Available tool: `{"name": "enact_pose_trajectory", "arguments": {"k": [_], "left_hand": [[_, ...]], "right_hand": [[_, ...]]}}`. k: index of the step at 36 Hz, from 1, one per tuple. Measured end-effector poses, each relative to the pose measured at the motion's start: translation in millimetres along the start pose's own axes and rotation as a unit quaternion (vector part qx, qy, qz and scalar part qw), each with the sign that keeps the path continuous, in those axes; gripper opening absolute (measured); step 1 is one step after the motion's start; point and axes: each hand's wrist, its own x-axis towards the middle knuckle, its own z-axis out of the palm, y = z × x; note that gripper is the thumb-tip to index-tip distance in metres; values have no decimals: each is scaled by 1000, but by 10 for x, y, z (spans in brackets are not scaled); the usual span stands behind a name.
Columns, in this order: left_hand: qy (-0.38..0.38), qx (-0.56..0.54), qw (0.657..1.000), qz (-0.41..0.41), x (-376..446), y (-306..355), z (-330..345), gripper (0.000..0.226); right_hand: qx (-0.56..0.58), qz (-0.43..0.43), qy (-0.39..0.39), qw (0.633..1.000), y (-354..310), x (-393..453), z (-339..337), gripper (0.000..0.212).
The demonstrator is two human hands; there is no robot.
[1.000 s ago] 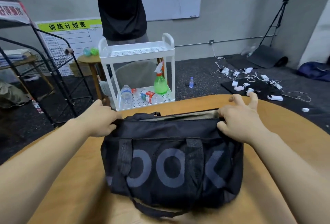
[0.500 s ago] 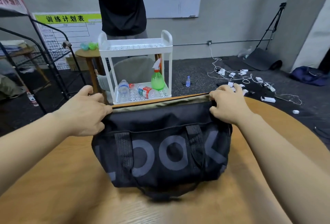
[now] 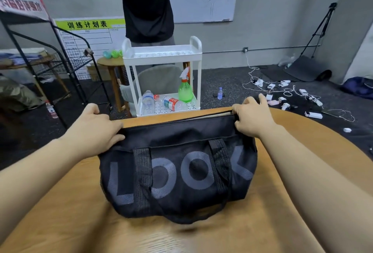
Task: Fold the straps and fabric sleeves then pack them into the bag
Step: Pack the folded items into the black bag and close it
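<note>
Bag (image 3: 179,170): black, soft, printed with large grey letters, it sits near the far edge of the round wooden table (image 3: 298,172), its carry handles hanging down the near side. The left hand (image 3: 96,129) grips the top edge at the bag's left end, fingers curled over the fabric. The right hand (image 3: 252,119) pinches the top edge at the right end, with one finger sticking up; whether it holds a zip pull I cannot tell. Between the two hands the mouth looks drawn almost flat, with only a thin pale strip of lining showing near the right hand.

No straps or fabric sleeves lie loose on the table, so my judgement is that the folding and packing are done and the contents are already inside, though nothing inside the bag can be seen. What seems left is closing the top fully, or simply letting go and setting the bag straight.

Beyond the table stands a white two-shelf cart (image 3: 161,53) with a green spray bottle (image 3: 185,89) and water bottles on its lower shelf. A person in a black top (image 3: 145,4) stands behind it. Chargers and cables (image 3: 282,91) are scattered on the dark floor to the right.
</note>
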Motion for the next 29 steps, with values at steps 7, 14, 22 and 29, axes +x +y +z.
{"name": "enact_pose_trajectory", "arguments": {"k": [7,14,22,29], "left_hand": [[94,-472,863,-153,-56,-5,213,39],[76,-648,717,-246,-335,15,188,62],[-122,-754,540,-354,-453,132,266,63],[-85,-789,490,-360,-303,201,296,42]], "right_hand": [[63,55,23,996,17,-57,130,24],[188,35,120,974,-385,-159,4,41],[179,-107,78,975,-1404,-183,-226,62],[157,-152,37,975,-1978,-31,-223,67]]}}
